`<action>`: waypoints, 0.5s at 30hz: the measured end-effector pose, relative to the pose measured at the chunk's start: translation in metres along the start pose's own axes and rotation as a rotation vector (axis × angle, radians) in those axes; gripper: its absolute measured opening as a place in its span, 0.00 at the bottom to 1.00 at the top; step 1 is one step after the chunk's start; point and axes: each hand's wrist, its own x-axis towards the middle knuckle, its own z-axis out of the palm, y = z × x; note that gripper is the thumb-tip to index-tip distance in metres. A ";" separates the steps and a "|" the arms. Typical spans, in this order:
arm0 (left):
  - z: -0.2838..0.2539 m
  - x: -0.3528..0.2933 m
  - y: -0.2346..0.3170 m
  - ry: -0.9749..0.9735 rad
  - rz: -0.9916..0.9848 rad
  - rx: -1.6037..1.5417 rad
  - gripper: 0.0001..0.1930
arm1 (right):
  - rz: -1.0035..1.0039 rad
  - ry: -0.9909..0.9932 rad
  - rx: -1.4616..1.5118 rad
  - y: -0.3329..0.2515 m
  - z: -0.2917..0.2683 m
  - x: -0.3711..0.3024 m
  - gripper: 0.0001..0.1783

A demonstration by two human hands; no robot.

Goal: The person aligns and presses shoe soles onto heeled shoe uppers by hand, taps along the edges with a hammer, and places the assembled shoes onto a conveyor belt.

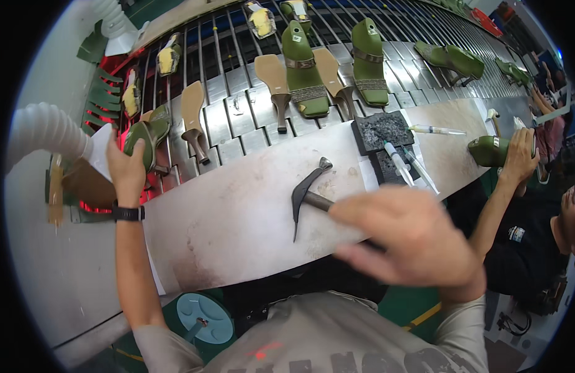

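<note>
At the left, my left hand (128,169), with a black band (128,213) on its wrist, is closed on a green heeled sandal (142,140) at the conveyor's near edge. My right hand (415,233), a little blurred, hangs over the worktable (237,217) with thumb and fingers apart. Beneath it lies a hammer (305,189) with a dark curved head; my hand hides part of its handle. Just beyond sits a dark speckled block (382,132), with several syringe-like tubes (398,163) on and beside it.
Green sandals (369,68) and tan-soled shoes (276,81) rest on the slatted metal conveyor (237,118) behind the table. White ribbed hoses (48,133) stand left. At right, another person's hand (520,155) holds a green shoe (488,150). A blue round stool (205,317) is below.
</note>
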 end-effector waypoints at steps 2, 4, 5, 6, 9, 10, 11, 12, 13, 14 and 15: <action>-0.027 -0.005 0.077 0.011 0.020 -0.183 0.32 | -0.006 0.135 -0.186 0.036 -0.027 0.044 0.14; -0.024 -0.025 0.128 -0.307 -0.155 -0.692 0.31 | 0.107 0.101 -0.175 0.085 -0.049 0.112 0.14; -0.025 -0.039 0.148 -0.450 -0.028 -0.612 0.31 | 0.150 0.112 -0.305 0.119 -0.047 0.145 0.16; -0.022 -0.053 0.169 -0.593 0.114 -0.551 0.31 | 0.170 0.076 -0.468 0.160 -0.053 0.171 0.17; -0.003 -0.121 0.182 -0.805 0.328 -0.462 0.38 | 0.283 0.007 -0.593 0.271 -0.031 0.247 0.19; 0.000 -0.140 0.179 -0.841 0.352 -0.408 0.40 | 0.292 0.001 -0.632 0.311 -0.015 0.268 0.22; -0.001 -0.154 0.176 -0.809 0.351 -0.345 0.39 | 0.345 0.007 -0.612 0.331 0.002 0.288 0.24; -0.006 -0.159 0.175 -0.804 0.336 -0.323 0.38 | 0.402 0.015 -0.590 0.349 0.018 0.307 0.27; -0.007 -0.159 0.176 -0.796 0.330 -0.309 0.36 | 0.473 0.003 -0.527 0.377 0.029 0.324 0.33; -0.005 -0.157 0.175 -0.774 0.293 -0.325 0.34 | 0.500 0.043 -0.477 0.399 0.043 0.337 0.38; -0.004 -0.158 0.174 -0.768 0.284 -0.320 0.33 | 0.540 0.082 -0.418 0.410 0.057 0.350 0.39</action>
